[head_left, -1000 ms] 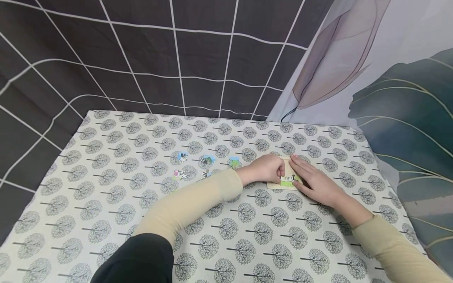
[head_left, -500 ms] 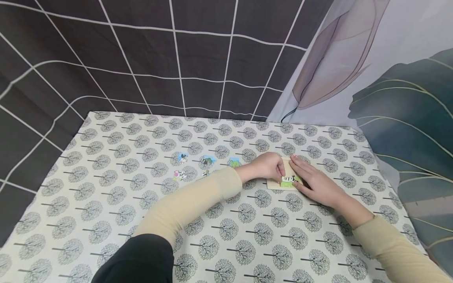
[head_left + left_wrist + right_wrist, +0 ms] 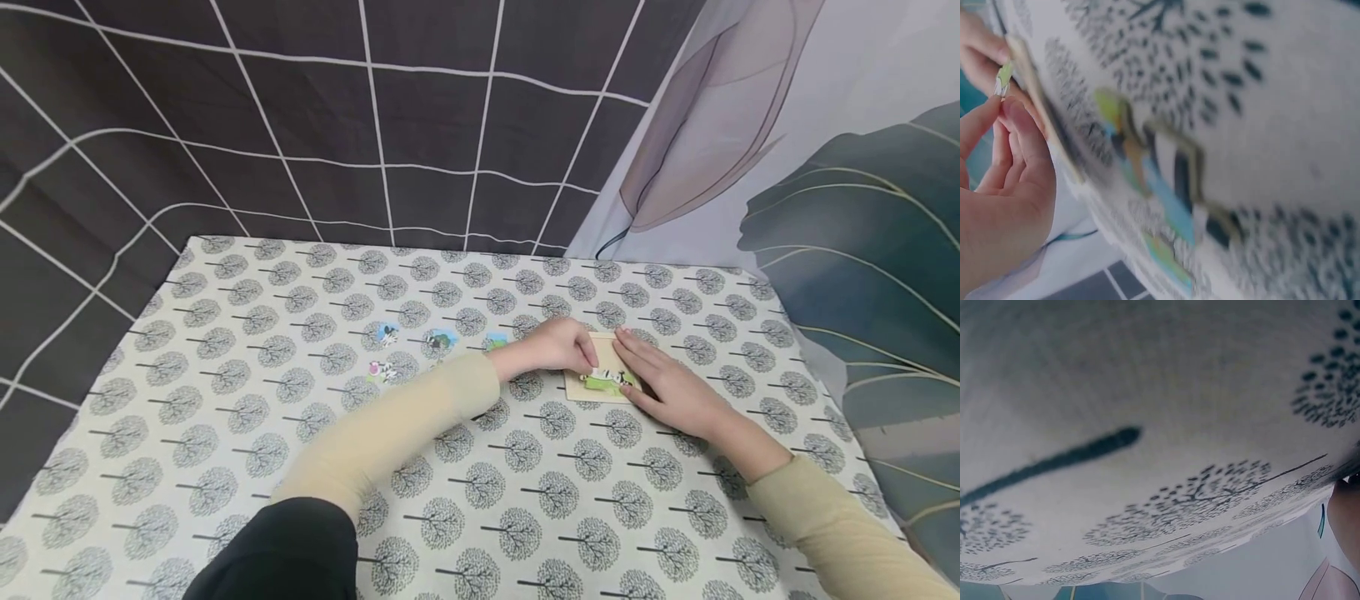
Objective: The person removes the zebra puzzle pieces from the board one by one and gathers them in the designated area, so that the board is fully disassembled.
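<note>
A pale wooden puzzle board (image 3: 606, 353) lies on the patterned cloth, right of the middle in the head view. My left hand (image 3: 558, 345) is over its left side, pinching a small green and white puzzle piece (image 3: 1004, 77) between thumb and index finger. Black-and-white cow print over green (image 3: 617, 382) shows on the board's lower part, where the held piece overlaps it. Fingers extended, my right hand (image 3: 675, 390) rests on the board's right side and covers part of it. The right wrist view has just a sliver of that hand (image 3: 1347, 525) at its edge.
Several loose puzzle pieces lie to the left, among them a blue one (image 3: 387, 334), a blue and green one (image 3: 441, 338), a green one (image 3: 497, 341) and a pink and white one (image 3: 378, 372). A dark gridded curtain (image 3: 420, 125) hangs behind the table.
My left hand has shifted slightly left and up, bringing the pinched piece toward the board's left side; more green shows there. My right hand has stayed in place.
</note>
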